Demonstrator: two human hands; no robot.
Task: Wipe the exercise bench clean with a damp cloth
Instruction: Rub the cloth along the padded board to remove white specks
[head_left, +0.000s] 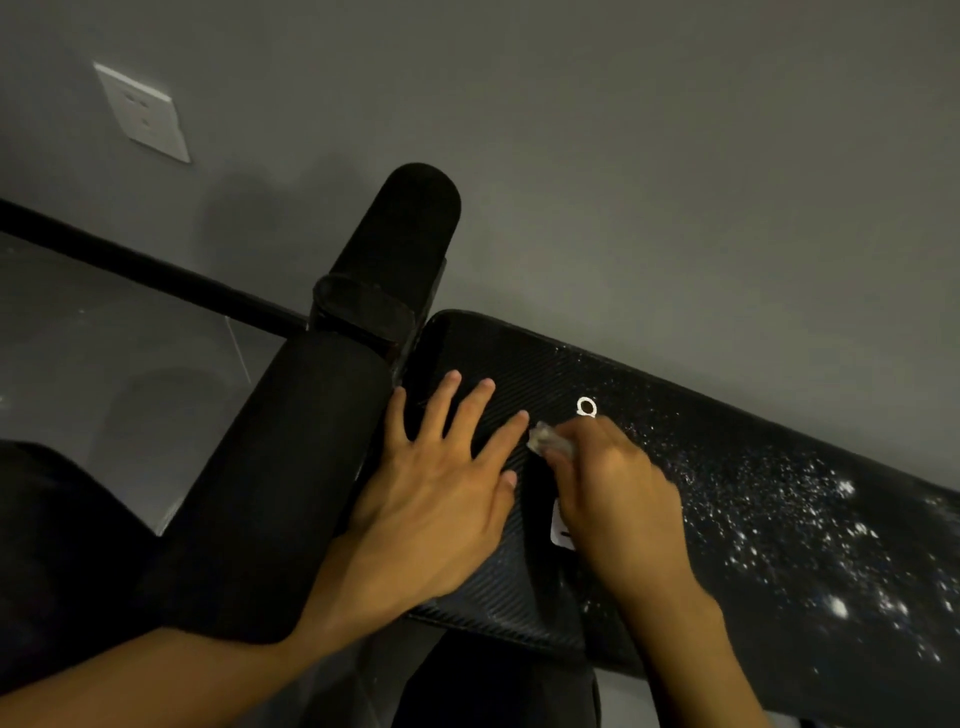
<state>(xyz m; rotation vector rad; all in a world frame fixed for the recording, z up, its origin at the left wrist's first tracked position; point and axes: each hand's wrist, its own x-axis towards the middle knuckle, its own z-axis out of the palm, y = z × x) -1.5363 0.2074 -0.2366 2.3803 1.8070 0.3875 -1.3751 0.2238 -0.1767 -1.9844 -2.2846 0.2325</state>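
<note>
on bench (753, 509), lengthwise left-right: right hand (618, 488) grips cloth (545, 439)

2 hands, left hand (431, 499), right hand (618, 488); 1 cloth (544, 439); 1 bench (779, 519); 2 foam rollers (291, 467) (410, 223); 1 wall socket (143, 111)

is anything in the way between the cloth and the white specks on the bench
Nothing visible. The right hand grips the cloth on the bench, and bare surface runs from it to the white specks. The left hand lies flat on the other side.
</note>
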